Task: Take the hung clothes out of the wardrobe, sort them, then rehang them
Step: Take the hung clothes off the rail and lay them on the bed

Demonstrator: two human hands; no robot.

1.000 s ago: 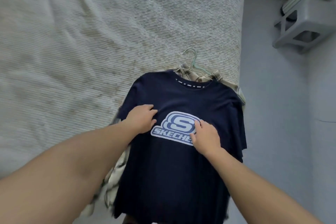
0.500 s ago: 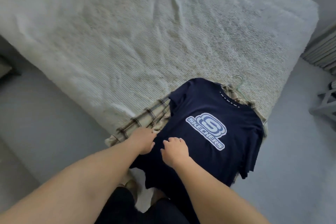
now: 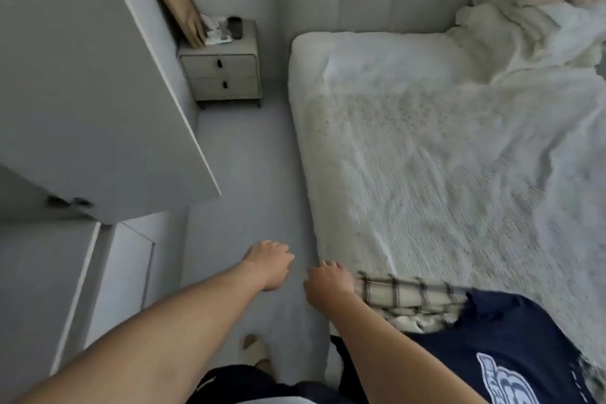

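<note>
Now that both hands have lifted off the navy T-shirt (image 3: 511, 344), it lies on the plaid shirt (image 3: 406, 297) at the bed's (image 3: 426, 147) near edge. The left hand (image 3: 269, 262) and right hand (image 3: 328, 285) hang loose and empty, facing the wardrobe door (image 3: 98, 92), probably to fetch more clothes.

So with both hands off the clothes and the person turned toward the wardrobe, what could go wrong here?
The navy T-shirt and plaid shirt lie at the edge of the bed, partly overhanging it, so they could slip to the floor. The open wardrobe door juts into the narrow gap beside the bed, so the left hand or right hand might knock it.
</note>
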